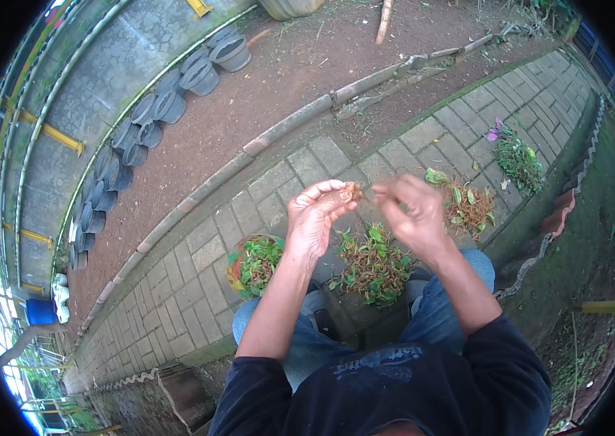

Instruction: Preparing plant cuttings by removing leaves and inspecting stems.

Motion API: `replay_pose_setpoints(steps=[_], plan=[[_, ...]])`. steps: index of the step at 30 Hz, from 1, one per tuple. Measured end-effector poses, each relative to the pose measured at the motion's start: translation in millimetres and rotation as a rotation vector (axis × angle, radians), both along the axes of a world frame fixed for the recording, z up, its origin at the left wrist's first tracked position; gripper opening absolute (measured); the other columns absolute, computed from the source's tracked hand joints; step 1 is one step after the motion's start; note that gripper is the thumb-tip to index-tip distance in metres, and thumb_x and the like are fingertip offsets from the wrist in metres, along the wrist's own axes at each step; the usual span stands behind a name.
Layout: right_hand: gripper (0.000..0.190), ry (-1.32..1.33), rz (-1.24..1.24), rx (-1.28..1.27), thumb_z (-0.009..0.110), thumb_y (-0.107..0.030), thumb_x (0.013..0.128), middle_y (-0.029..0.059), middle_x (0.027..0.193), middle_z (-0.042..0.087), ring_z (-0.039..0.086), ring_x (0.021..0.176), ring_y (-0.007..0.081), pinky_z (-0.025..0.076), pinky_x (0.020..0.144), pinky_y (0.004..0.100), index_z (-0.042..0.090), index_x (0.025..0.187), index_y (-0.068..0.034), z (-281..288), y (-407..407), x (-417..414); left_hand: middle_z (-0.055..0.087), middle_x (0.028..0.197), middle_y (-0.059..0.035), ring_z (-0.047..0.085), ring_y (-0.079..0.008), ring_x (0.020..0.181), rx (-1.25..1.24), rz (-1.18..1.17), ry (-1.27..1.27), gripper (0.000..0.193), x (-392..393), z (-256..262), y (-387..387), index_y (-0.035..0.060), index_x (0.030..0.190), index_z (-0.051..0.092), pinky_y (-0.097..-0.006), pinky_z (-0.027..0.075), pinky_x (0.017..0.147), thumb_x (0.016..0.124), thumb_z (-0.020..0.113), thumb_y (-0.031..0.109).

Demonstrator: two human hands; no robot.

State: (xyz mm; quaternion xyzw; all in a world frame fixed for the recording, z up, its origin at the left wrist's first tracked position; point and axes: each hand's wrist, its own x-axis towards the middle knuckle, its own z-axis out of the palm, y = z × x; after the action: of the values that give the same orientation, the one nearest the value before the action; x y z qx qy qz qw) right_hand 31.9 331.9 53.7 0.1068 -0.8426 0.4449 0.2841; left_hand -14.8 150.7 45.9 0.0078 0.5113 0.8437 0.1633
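Observation:
My left hand holds a small brown clump of root-like plant matter between thumb and fingers. Just right of it is my right hand, fingers bent and slightly blurred; whether it pinches a strand cannot be made out. Below both hands, between my feet, lies a heap of green leaves and brown stems. A round, colourful container with leafy plant bits stands by my left knee. Beyond my right hand, a pile of brown, stringy plant matter with some leaves rests on the paving.
Grey paving bricks run under everything. A green weed pile with a purple flower or leaf lies at the right. Past the concrete kerb is bare soil with a row of black plastic pots. A broken, wavy-edged sheet borders the right side.

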Motion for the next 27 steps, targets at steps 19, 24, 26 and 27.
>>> replay_pose_setpoints(steps=[19, 24, 26, 27], plan=[[0.003, -0.031, -0.009, 0.004, 0.062, -0.002, 0.075, 0.0108, 0.07, 0.063, 0.058, 0.056, 0.0244, 0.046, 0.053, 0.0363, 0.062, 0.073, 0.0, -15, -16, -3, 0.067, 0.097, -0.0148, 0.066, -0.0198, 0.084, -0.161, -0.048, 0.111, 0.01, 6, -14, 6, -0.0037, 0.091, 0.065, -0.0323, 0.056, 0.079, 0.081, 0.064, -0.007], [0.012, -0.449, 0.114, -0.677, 0.064, -0.009, 0.081, 0.0037, 0.07, 0.064, 0.053, 0.058, 0.0102, 0.043, 0.051, 0.0289, 0.063, 0.074, 0.0, -8, 5, -9, 0.066, 0.097, -0.0191, 0.068, -0.0266, 0.088, 0.167, 0.027, 0.016, 0.016, 5, -2, 5, -0.0077, 0.098, 0.062, -0.0381, 0.059, 0.08, 0.083, 0.059, -0.007], [0.015, -0.157, 0.079, -0.402, 0.069, -0.012, 0.082, 0.0041, 0.076, 0.066, 0.057, 0.064, 0.0076, 0.046, 0.056, 0.0242, 0.067, 0.084, 0.002, -9, 4, -11, 0.067, 0.097, -0.0186, 0.068, -0.0263, 0.089, 0.15, 0.047, 0.028, 0.017, 6, 2, 6, -0.0077, 0.1, 0.062, -0.0377, 0.059, 0.08, 0.083, 0.059, -0.007], [0.015, -0.154, 0.082, -0.398, 0.069, -0.012, 0.082, 0.0041, 0.076, 0.066, 0.057, 0.064, 0.0076, 0.046, 0.056, 0.0242, 0.067, 0.084, 0.002, -6, -1, -7, 0.067, 0.097, -0.018, 0.068, -0.0259, 0.09, 0.131, 0.061, 0.031, 0.019, 7, 3, 5, -0.0078, 0.102, 0.062, -0.0373, 0.058, 0.08, 0.084, 0.059, -0.006]])
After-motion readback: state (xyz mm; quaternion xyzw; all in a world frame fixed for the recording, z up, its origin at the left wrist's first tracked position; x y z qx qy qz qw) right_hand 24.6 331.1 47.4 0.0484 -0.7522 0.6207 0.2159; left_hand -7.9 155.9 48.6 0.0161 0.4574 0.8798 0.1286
